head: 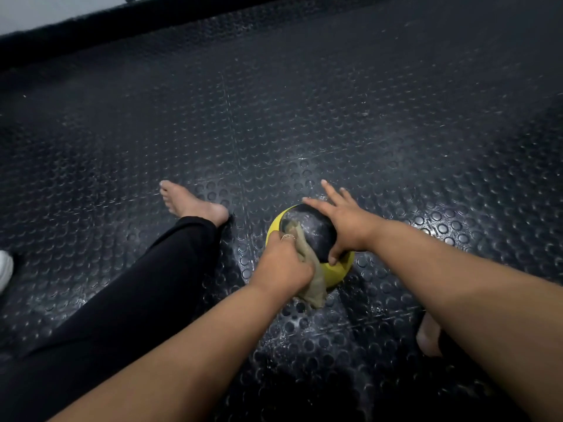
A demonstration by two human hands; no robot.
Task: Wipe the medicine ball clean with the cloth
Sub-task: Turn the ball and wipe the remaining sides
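Note:
A black and yellow medicine ball (pixel 313 236) sits on the studded black rubber floor between my legs. My left hand (pixel 281 266) grips a thin olive-tan cloth (pixel 315 284) and holds it against the ball's left side; part of the cloth hangs down to the floor. My right hand (pixel 341 226) rests on the ball's top right with fingers spread straight and the thumb down on the yellow band. The ball's far and under sides are hidden.
My left leg in black trousers (pixel 137 287) stretches out to the left, ending in a bare foot (pixel 192 202). Another bare foot (pixel 429 336) shows at lower right. A white object (pixel 4 269) lies at the left edge. A wall base (pixel 91 22) runs along the far side.

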